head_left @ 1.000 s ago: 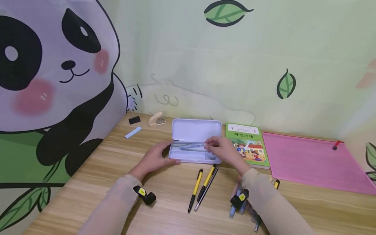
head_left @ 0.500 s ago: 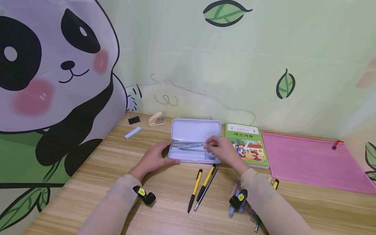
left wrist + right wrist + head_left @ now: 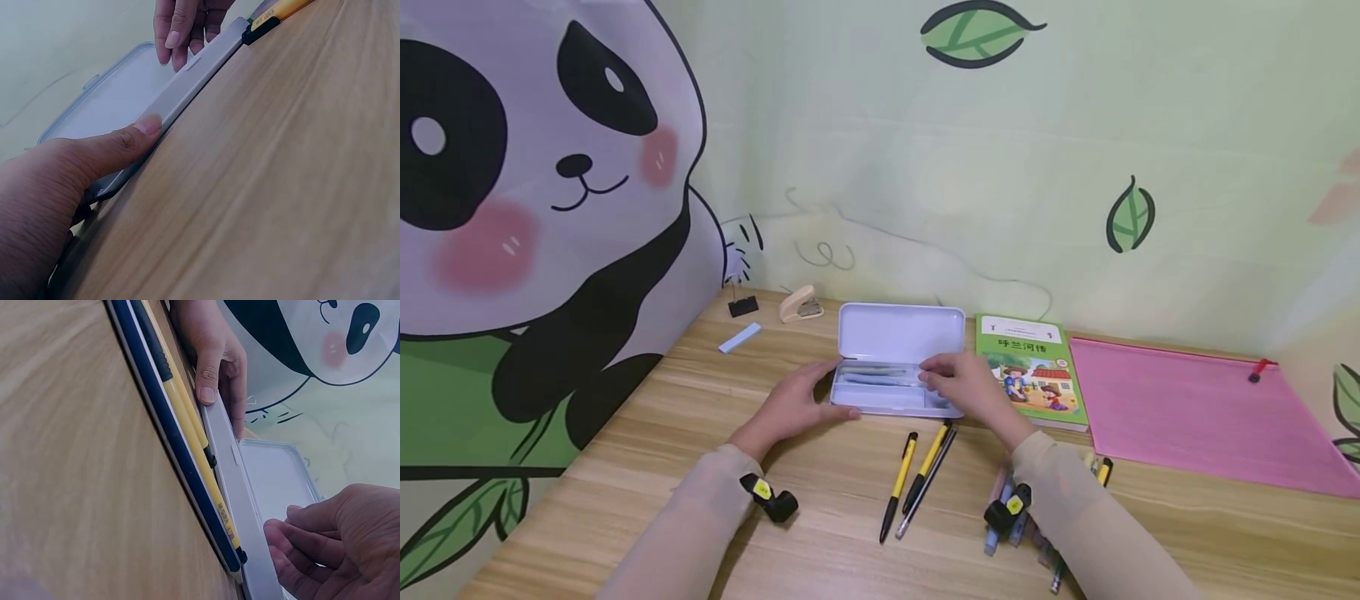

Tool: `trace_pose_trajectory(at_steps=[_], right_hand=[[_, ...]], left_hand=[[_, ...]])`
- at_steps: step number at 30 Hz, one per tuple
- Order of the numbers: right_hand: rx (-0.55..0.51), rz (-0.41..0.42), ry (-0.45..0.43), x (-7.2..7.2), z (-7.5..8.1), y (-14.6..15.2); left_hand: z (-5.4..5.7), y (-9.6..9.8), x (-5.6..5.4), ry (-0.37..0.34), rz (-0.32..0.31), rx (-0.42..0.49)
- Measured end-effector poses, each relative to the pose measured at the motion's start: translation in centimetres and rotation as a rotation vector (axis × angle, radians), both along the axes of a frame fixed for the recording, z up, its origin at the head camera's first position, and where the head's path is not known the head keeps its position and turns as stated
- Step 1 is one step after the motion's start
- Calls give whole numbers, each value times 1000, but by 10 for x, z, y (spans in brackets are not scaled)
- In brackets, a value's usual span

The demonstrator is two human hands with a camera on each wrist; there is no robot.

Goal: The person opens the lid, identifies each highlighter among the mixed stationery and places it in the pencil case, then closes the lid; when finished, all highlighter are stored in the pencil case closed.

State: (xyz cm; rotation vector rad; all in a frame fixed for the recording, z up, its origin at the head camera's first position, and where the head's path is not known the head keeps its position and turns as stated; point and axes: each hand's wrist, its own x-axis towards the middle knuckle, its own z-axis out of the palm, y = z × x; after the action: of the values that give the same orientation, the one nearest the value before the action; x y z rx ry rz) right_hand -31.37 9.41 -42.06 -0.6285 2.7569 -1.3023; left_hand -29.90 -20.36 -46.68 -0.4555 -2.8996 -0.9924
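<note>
Head view: a white pencil box [image 3: 880, 412] sits on the wooden table [image 3: 820, 542], its lid [image 3: 901, 332] raised at the back, between the person's two hands. The left hand [image 3: 793, 402] grips the box's left end, with the thumb on the front wall and the other fingers reaching round the side; the left wrist camera shows that thumb pressed flat against the edge. The right hand [image 3: 968, 385] is over the right part of the box, fingers loosely bent and pointing in; the right wrist camera shows a narrow gap between thumb and forefinger, though whether the fingertips touch the contents I cannot tell. Pale pens [image 3: 876, 380] lie lengthwise in the rear compartment, their right ends by the right fingers. In front of the box lie a yellow pen [image 3: 901, 483], a second yellow pen [image 3: 933, 454] and, close alongside the second, a dark pencil [image 3: 927, 483]. More pens [image 3: 992, 540] are heaped beneath the right sleeve, partly hidden by it. To the right, a green book [image 3: 1037, 375] is near the box, with a pink zip pouch [image 3: 1195, 417] beside it. At the back left are a stapler [image 3: 797, 307], a black binder clip [image 3: 743, 307] and a light blue strip [image 3: 740, 338].
</note>
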Motion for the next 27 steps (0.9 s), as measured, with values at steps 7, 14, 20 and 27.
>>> trace_pose_trajectory(at_steps=[7, 14, 20, 27], right_hand=[[4, -1, -13, 3, 4, 1], [42, 3, 30, 5, 19, 4], [52, 53, 44, 9, 32, 6], [44, 147, 107, 21, 40, 13]], left_hand=[[-1, 0, 1, -8, 3, -2], [2, -1, 1, -3, 8, 3], [3, 0, 2, -9, 8, -2], [1, 0, 0, 6, 0, -3]])
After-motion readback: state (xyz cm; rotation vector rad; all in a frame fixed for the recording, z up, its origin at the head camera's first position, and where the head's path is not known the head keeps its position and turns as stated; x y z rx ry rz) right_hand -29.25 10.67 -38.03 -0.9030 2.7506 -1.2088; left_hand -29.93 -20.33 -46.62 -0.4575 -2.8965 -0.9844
